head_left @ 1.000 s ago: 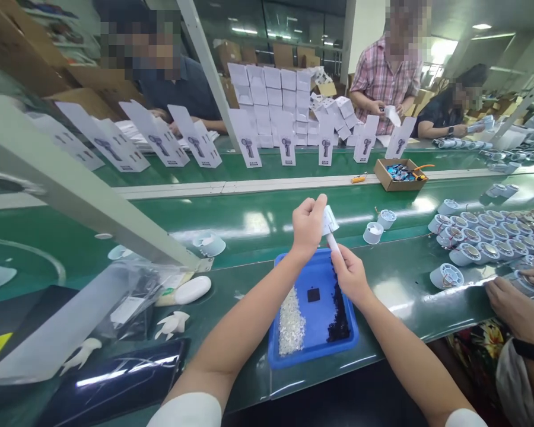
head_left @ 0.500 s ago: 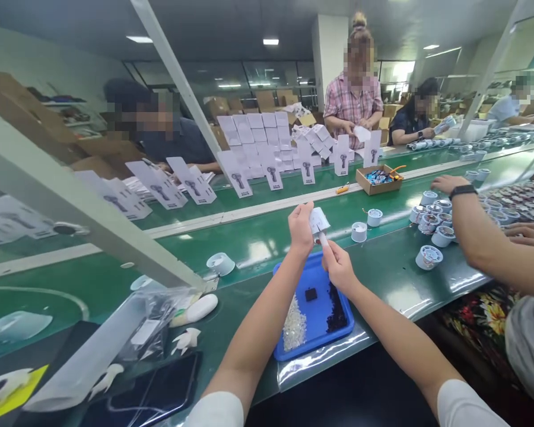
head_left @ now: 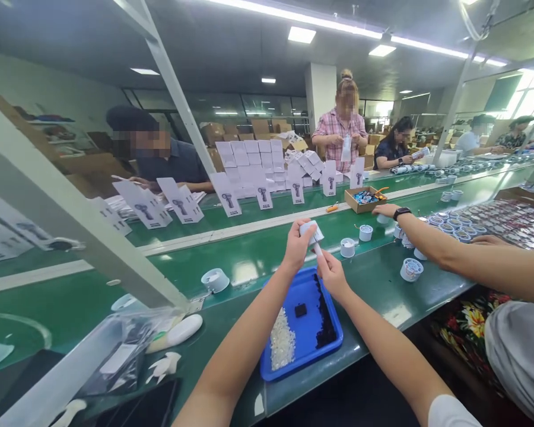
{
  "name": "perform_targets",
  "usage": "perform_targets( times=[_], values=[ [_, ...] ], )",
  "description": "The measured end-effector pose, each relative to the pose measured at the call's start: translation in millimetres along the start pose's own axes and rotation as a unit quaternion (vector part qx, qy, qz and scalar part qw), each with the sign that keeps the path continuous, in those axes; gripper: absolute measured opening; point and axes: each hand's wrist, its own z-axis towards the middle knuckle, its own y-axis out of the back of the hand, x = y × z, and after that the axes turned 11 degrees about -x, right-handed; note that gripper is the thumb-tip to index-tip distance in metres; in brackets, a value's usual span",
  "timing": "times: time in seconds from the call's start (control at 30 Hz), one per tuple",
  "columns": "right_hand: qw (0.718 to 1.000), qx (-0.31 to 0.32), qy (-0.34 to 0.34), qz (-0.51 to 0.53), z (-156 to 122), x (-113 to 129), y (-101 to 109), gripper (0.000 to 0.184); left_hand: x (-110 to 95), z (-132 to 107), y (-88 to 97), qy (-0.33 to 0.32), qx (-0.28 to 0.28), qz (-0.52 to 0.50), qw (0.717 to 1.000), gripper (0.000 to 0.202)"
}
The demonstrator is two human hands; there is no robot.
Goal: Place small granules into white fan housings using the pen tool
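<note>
Above the blue tray [head_left: 267,372], my left hand [head_left: 296,244] is closed around a white plastic housing [head_left: 310,231], thumb across its side. From below, my right hand [head_left: 331,274] pinches a narrow white piece [head_left: 318,249] whose upper end meets the housing. Whether the two are joined, I cannot tell. In the tray, small pale parts [head_left: 283,344] lie heaped on the left and small black parts [head_left: 326,323] run along the right side. A small black block [head_left: 300,309] sits between them.
White cup-shaped housings [head_left: 215,280] stand on the green belt. On the right, a co-worker's hand [head_left: 385,210] reaches over more housings. A cardboard box [head_left: 365,201] and upright white cartons [head_left: 263,196] line the far side. A slanted post [head_left: 129,261] rises at left.
My view has tilted up and shifted right. Both hands still hold the housing and the narrow piece together. The co-worker's arm on the right has stretched farther across the belt.
</note>
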Motion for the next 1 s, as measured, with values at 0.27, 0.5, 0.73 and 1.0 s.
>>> perform_targets(
  times=[0.27, 0.5, 0.73, 1.0],
  values=[
    [0.979, -0.013, 0.078, -0.186, 11, -5, 18, 0.046, -12, 19, 28.9, 0.066, 0.129, 0.132, 0.981, 0.044],
    [0.973, -0.071, 0.052, -0.214, 24, -23, 26, 0.047, -2, 46, 66.9, -0.017, 0.021, 0.356, 0.934, 0.047],
    [0.964, -0.13, 0.075, -0.22, 30, -25, 23, 0.044, 22, 54, 94.2, -0.049, 0.058, 0.545, 0.835, 0.032],
    [0.973, -0.096, 0.068, -0.199, 13, -14, 12, 0.028, 11, 59, 101.1, -0.028, 0.101, 0.632, 0.768, 0.05]
  ],
)
